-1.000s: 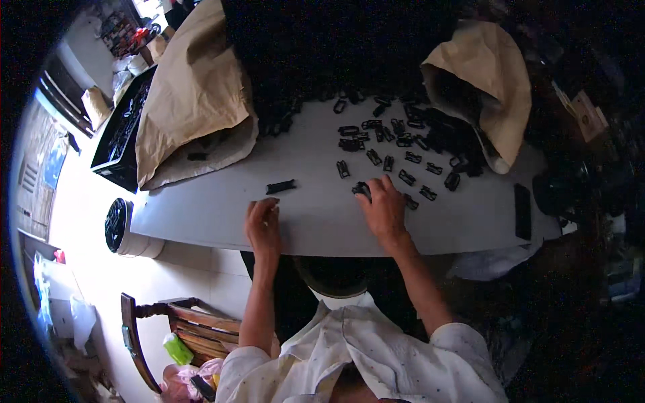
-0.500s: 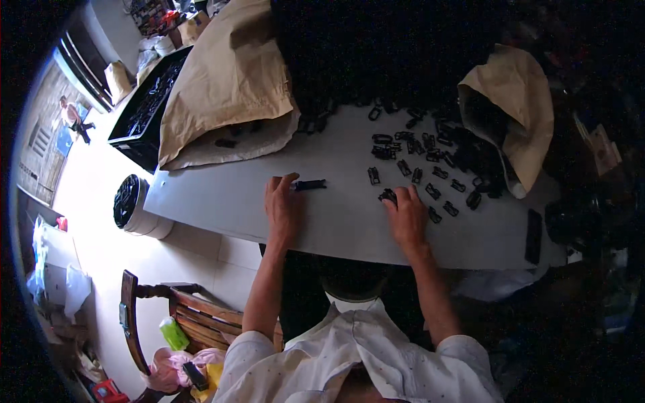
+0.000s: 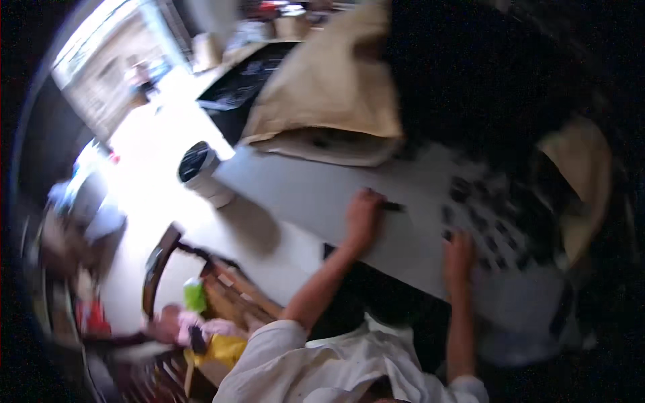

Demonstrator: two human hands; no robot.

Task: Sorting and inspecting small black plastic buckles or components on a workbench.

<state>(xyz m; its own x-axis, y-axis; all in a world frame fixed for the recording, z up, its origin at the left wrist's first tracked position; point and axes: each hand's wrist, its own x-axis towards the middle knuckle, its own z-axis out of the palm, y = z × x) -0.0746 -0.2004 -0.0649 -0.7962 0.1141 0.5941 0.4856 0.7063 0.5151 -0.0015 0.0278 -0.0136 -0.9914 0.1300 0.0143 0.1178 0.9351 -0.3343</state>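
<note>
The picture is blurred. My left hand (image 3: pixel 363 220) is closed over the table (image 3: pixel 285 185), with a slim black stick-like part (image 3: pixel 392 207) jutting to the right from its fingers. Further right, my right hand (image 3: pixel 459 260) rests low over the tabletop, its fingers closed on a small black part (image 3: pixel 447 236) at the fingertips. Just beyond it lie several loose small black parts (image 3: pixel 478 218), spread toward the right side of the table. Their exact shape is smeared.
A large brown paper sack (image 3: pixel 329 87) lies open-mouthed on the table's far side; another brown sack (image 3: pixel 584 168) stands at the right. Left of the table are a black crate (image 3: pixel 228 119), a white bucket (image 3: pixel 213 191) of dark parts and a wooden chair (image 3: pixel 235 285). A person (image 3: pixel 140 77) is far off.
The view has swung to the left, so the table and both hands appear further right and blurred. Both hands keep nearly the same places over the table, each with its black part.
</note>
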